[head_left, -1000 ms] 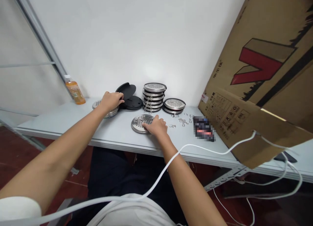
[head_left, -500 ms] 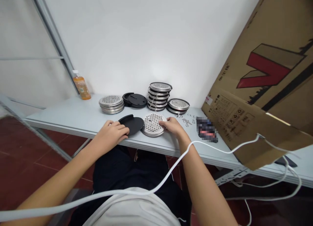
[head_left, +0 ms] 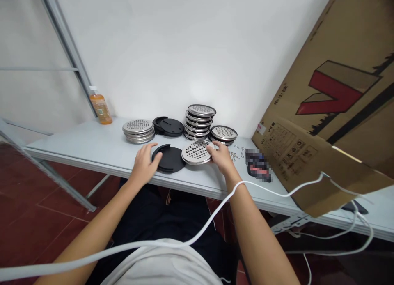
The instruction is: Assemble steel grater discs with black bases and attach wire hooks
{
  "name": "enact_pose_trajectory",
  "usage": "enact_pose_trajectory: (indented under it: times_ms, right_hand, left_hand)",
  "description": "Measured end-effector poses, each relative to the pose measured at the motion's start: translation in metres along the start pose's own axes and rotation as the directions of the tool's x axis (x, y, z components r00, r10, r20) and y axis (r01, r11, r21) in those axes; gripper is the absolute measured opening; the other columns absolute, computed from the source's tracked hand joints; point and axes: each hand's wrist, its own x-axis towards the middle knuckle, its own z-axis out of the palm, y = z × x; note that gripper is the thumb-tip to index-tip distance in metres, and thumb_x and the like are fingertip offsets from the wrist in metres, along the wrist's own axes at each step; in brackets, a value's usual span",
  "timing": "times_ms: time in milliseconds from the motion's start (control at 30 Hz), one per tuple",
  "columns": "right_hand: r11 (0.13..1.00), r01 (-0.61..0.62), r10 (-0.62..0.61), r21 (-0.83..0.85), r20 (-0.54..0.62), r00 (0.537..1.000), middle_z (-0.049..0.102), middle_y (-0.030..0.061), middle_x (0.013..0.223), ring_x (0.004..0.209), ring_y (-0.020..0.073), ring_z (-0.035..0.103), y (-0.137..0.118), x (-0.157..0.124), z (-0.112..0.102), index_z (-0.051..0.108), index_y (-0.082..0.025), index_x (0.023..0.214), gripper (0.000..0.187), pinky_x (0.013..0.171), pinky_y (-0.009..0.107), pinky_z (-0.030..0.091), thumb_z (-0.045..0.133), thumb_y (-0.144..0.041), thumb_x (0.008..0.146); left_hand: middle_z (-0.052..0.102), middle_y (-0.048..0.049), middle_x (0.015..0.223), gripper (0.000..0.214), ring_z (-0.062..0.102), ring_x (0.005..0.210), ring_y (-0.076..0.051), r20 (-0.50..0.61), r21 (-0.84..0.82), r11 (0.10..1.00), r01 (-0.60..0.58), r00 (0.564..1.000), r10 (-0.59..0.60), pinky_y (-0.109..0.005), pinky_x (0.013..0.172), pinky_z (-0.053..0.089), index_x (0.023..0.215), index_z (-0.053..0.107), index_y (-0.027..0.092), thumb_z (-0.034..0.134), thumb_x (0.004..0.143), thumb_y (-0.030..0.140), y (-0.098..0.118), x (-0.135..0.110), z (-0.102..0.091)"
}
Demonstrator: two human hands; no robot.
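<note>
A black round disc (head_left: 169, 158) with a notch lies flat near the table's front edge. My left hand (head_left: 145, 164) rests on its left rim, fingers curled against it. Just right of it, a perforated steel disc (head_left: 197, 152) is lifted at a slight tilt, its left edge over the black disc. My right hand (head_left: 222, 155) grips that steel disc by its right rim. Small wire clips (head_left: 234, 155) lie scattered on the table beside my right hand.
Behind stand a stack of steel discs (head_left: 138, 130), a pile of black discs (head_left: 169, 127), a taller clipped stack (head_left: 200, 122) and a low stack (head_left: 223, 134). An orange bottle (head_left: 100, 108) stands far left. A cardboard box (head_left: 332, 112) fills the right. A white cable (head_left: 277, 190) crosses my arm.
My left hand brought a black disc from the back pile to the front edge. My right hand slid the steel disc and now lifts it beside the black one.
</note>
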Motion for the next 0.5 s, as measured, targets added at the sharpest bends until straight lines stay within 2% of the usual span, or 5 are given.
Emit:
enact_pose_trajectory:
  times_ms: [33,100,167,267,500]
  right_hand:
    - [1.0,0.013,-0.013,-0.023,0.015,1.0,0.071,0.0153,0.099,0.068,0.0202,0.068,0.002,0.005,0.007,0.05,-0.009,0.136,0.057,0.049,0.028,0.056,0.062,-0.031,0.085]
    - [0.999,0.014,-0.011,-0.045,0.065,0.998,0.071,0.0156,0.098,0.064,0.0194,0.067,0.007,0.01,0.023,0.05,-0.008,0.136,0.056,0.047,0.028,0.055,0.06,-0.031,0.086]
    - [0.997,0.025,-0.016,-0.073,0.128,0.992,0.071,0.0136,0.092,0.057,0.0179,0.065,0.011,0.011,0.037,0.056,-0.008,0.129,0.048,0.044,0.028,0.053,0.058,-0.03,0.087]
    - [0.989,0.037,-0.01,-0.143,0.185,0.983,0.07,0.008,0.074,0.048,0.0151,0.06,0.017,0.006,0.048,0.064,-0.01,0.114,0.035,0.041,0.026,0.049,0.059,-0.031,0.087]
    - [0.975,0.033,0.026,-0.219,0.261,0.965,0.062,0.0016,0.053,0.041,0.0139,0.056,0.021,0.006,0.039,0.064,-0.011,0.103,0.03,0.039,0.022,0.042,0.061,-0.037,0.089]
  left_hand:
    - [0.055,-0.0156,0.137,0.048,0.047,0.131,-0.029,-0.019,-0.077,0.989,0.127,0.991,-0.129,-0.046,0.112,0.032,0.131,0.052,0.016,0.044,0.095,0.046,-0.006,0.007,0.002]
    - [0.051,-0.0172,0.143,0.052,0.044,0.136,-0.029,0.051,-0.219,0.916,0.338,0.941,-0.335,-0.046,0.115,0.029,0.132,0.052,0.014,0.039,0.096,0.049,-0.013,0.02,0.011]
    - [0.052,-0.0174,0.143,0.056,0.044,0.136,-0.028,0.092,-0.356,0.84,0.41,0.91,-0.405,-0.043,0.116,0.029,0.132,0.053,0.013,0.035,0.097,0.052,-0.013,0.029,0.024]
    - [0.061,-0.0185,0.132,0.062,0.053,0.128,-0.027,0.096,-0.473,0.779,0.412,0.903,-0.419,-0.041,0.112,0.034,0.126,0.058,0.01,0.029,0.098,0.057,-0.005,0.035,0.043]
    - [0.066,-0.0165,0.122,0.06,0.058,0.121,-0.028,0.064,-0.435,0.821,0.369,0.923,-0.38,-0.04,0.108,0.037,0.115,0.063,0.014,0.03,0.096,0.06,0.005,0.033,0.057]
